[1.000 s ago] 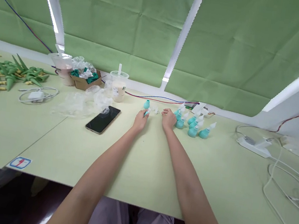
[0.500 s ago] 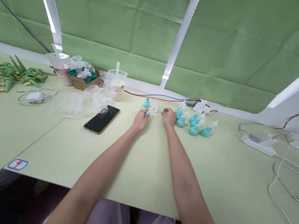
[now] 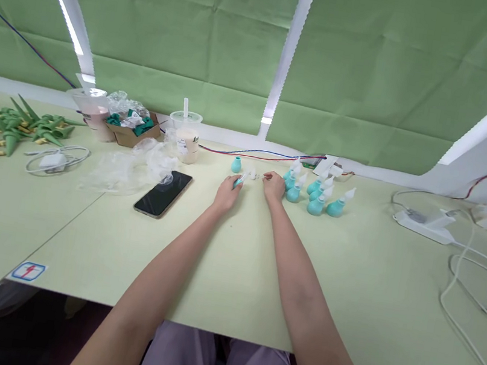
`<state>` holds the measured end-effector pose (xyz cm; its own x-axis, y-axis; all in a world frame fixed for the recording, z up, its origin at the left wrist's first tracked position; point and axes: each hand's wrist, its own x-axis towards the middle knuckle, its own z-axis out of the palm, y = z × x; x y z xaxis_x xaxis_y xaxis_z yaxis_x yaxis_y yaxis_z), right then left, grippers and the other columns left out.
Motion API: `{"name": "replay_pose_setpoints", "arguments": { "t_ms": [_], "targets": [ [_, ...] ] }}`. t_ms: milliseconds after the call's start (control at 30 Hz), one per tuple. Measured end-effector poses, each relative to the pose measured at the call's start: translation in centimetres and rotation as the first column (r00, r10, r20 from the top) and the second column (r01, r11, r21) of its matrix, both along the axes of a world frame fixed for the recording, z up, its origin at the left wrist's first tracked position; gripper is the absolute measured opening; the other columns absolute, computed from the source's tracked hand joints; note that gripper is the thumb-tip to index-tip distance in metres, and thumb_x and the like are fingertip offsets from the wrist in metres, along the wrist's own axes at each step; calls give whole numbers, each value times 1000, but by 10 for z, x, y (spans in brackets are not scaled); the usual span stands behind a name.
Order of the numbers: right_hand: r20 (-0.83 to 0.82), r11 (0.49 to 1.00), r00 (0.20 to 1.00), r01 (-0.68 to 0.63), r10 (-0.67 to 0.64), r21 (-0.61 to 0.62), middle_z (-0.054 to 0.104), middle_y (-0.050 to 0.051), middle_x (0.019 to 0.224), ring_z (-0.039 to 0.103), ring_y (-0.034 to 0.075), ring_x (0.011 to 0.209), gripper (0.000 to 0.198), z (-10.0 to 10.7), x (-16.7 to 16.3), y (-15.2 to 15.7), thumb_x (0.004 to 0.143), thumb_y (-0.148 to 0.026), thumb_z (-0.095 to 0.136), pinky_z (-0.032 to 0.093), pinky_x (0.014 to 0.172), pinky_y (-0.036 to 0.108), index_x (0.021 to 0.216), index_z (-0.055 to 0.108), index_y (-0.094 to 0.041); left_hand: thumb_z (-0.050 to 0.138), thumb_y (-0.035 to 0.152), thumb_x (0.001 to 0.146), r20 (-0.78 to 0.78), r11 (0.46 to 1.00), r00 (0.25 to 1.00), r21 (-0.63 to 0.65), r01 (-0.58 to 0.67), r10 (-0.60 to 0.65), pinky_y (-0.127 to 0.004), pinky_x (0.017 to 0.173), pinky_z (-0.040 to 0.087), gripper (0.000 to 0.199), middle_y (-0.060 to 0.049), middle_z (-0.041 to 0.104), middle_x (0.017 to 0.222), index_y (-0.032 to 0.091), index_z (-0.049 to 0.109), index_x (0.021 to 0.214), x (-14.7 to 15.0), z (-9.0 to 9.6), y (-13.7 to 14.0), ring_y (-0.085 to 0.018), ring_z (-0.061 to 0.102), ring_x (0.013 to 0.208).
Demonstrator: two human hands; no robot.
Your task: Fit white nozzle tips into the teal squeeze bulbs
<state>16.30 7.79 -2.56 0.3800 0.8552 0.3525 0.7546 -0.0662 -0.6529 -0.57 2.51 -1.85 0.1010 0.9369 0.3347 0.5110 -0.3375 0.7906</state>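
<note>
My left hand (image 3: 225, 193) is closed around a teal squeeze bulb (image 3: 238, 182) that has a clear tip. Across a small gap, my right hand (image 3: 274, 187) has its fingers pinched together at the table; whatever is between them is too small to make out. Tiny clear and white pieces (image 3: 252, 175) lie between the two hands. Behind my left hand a teal bulb without a tip (image 3: 236, 165) stands upright. Just right of my right hand stand several teal bulbs with pointed clear nozzles (image 3: 316, 205).
Left of my hands lie a black phone (image 3: 163, 194) and a crumpled plastic bag (image 3: 126, 170). Behind them stand a drink cup (image 3: 186, 143) and a cardboard box (image 3: 133, 138). A white power strip (image 3: 424, 226) with cables is at the right, green plastic parts (image 3: 14, 127) far left.
The view has shifted slightly. Both hands stay in nearly the same place, the left still holding the bulb and the right still by the small pieces.
</note>
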Motion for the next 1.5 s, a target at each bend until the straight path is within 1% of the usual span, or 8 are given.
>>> {"name": "replay_pose_setpoints", "arguments": {
  "t_ms": [433,567,633,767,833,1067,1300,1500],
  "targets": [
    [19,999,1000,-11,11,-39,68,3,93,59,17,88,27,2,0,0,78,-8,48,43,76,27,94,65,-22,44,22,86,-8,1000,1000,12,-5,6,-32,92,40,32,-8,61,108,16,57,115,1,1,0,-20,54,101],
    [11,989,1000,0,-2,147,66,6,97,58,18,83,22,8,-5,-7,83,-18,45,41,74,28,95,64,-20,45,21,86,-18,999,1000,44,-16,17,-32,91,40,33,-9,60,108,15,56,116,1,0,0,-20,54,101],
    [-8,961,995,-92,97,261,66,5,94,57,16,75,26,12,-13,-14,88,-30,42,40,72,27,97,64,-20,47,20,84,-28,996,999,83,-39,42,-33,92,40,34,-9,59,108,16,55,117,1,1,-1,-20,54,101],
    [-69,836,846,-504,528,217,63,0,65,53,13,59,40,15,-36,-24,87,-49,40,38,62,24,83,67,-20,54,17,79,-60,974,978,124,-191,200,-36,93,39,38,-8,59,108,18,54,117,-3,5,-5,-22,52,104],
    [-146,778,767,-596,624,198,62,-1,63,52,12,56,38,14,-47,-25,80,-53,50,38,60,24,76,68,-20,57,16,77,-77,957,958,110,-268,277,-36,92,39,37,-8,59,107,18,57,114,-5,8,-7,-24,52,104],
    [-535,735,538,-624,651,266,63,1,73,46,9,52,35,13,-53,-20,61,-48,69,38,52,23,78,70,-17,59,24,78,-134,959,953,115,-259,273,-32,86,40,37,-8,61,103,22,60,115,-8,9,-5,-22,54,99],
    [-611,767,513,-582,603,269,68,4,77,57,15,68,40,16,-47,-21,56,-44,74,40,55,23,85,71,-17,45,42,86,-190,983,964,34,-182,185,-26,67,36,35,-5,65,82,20,66,104,-9,11,-7,-18,55,78],
    [-546,720,487,-579,682,384,69,5,86,61,17,73,36,14,-50,-11,53,-45,77,47,71,28,77,72,-18,43,45,86,-292,963,918,67,-261,269,-26,60,29,38,-7,64,71,18,70,88,-11,18,-11,-18,52,70]
  ]
}}
